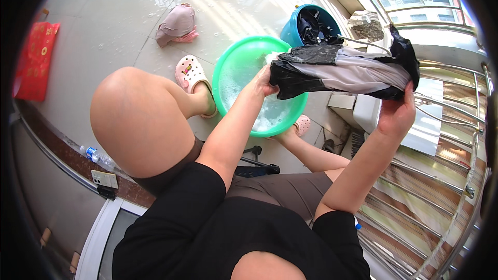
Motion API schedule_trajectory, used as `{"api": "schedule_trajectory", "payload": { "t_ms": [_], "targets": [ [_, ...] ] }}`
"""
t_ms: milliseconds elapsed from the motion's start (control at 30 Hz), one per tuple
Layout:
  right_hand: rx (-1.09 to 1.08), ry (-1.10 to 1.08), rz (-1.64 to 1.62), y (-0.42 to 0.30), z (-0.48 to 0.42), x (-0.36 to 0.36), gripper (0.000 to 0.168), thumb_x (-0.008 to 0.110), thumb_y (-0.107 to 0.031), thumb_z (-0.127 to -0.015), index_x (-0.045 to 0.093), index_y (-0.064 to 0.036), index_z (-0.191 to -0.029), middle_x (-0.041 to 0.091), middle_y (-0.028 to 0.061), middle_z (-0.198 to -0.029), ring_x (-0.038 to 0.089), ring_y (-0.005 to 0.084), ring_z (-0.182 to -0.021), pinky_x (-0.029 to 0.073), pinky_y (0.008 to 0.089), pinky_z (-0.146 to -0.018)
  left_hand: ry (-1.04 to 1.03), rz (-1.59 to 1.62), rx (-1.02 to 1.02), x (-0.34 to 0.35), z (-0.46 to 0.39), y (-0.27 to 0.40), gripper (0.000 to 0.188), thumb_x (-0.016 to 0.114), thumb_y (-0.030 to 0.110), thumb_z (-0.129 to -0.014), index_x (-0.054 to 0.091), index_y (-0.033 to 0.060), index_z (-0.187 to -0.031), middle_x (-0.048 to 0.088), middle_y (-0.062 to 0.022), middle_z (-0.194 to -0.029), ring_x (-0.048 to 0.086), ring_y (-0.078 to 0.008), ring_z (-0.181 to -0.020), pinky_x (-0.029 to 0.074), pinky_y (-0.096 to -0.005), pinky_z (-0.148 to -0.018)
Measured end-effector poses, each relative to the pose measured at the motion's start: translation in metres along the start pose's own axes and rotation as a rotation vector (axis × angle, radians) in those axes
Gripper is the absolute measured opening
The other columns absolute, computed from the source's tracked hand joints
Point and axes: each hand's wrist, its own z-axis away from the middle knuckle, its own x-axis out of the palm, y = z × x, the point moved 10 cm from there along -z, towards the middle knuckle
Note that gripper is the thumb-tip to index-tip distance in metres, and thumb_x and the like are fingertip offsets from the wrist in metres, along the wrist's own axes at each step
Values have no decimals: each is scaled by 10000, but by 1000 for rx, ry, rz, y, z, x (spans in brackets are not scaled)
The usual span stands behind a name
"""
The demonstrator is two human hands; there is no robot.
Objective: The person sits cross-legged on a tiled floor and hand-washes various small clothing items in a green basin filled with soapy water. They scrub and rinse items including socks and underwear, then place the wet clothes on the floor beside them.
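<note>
A wet black and pale-pink garment is stretched between my two hands, up and to the right of a green plastic basin. My left hand grips its left end, above the basin. At the other end my right hand holds the fabric near its lower right edge, beside the metal rack. Soapy water with white foam fills part of the basin, and some suds show just beyond my left hand. The basin stands on the tiled floor between my feet. The garment hides part of what lies behind it.
Behind the basin stands a blue bucket holding dark clothes. A bundle of pinkish cloth lies on the wet tiles. A metal rack runs along the right. To the left are a red bag and a plastic bottle.
</note>
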Motion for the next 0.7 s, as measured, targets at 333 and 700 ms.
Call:
{"api": "schedule_trajectory", "payload": {
  "t_ms": [333, 700],
  "targets": [
    [556, 75, -51, 249, 31, -91, 300, 456, -289, -959, 567, -75, -1138, 637, 62, -1048, 629, 204, -910, 549, 371, -660, 243, -290, 440, -80, 10, 83, 589, 451, -56, -707, 464, 44, -1287, 579, -92, -1165, 585, -220, -1050, 466, -312, -898],
    [-101, -224, 1509, 287, 45, -66, 525, 704, -232, -765, 487, -35, -1200, 531, 178, -1194, 497, 333, -1135, 413, 421, -955, 700, -954, 45, -143, 43, 53, 974, 792, 509, -649, 412, -102, -1306, 525, -240, -1253, 515, -305, -1159, 394, -379, -965]
  ]
}}
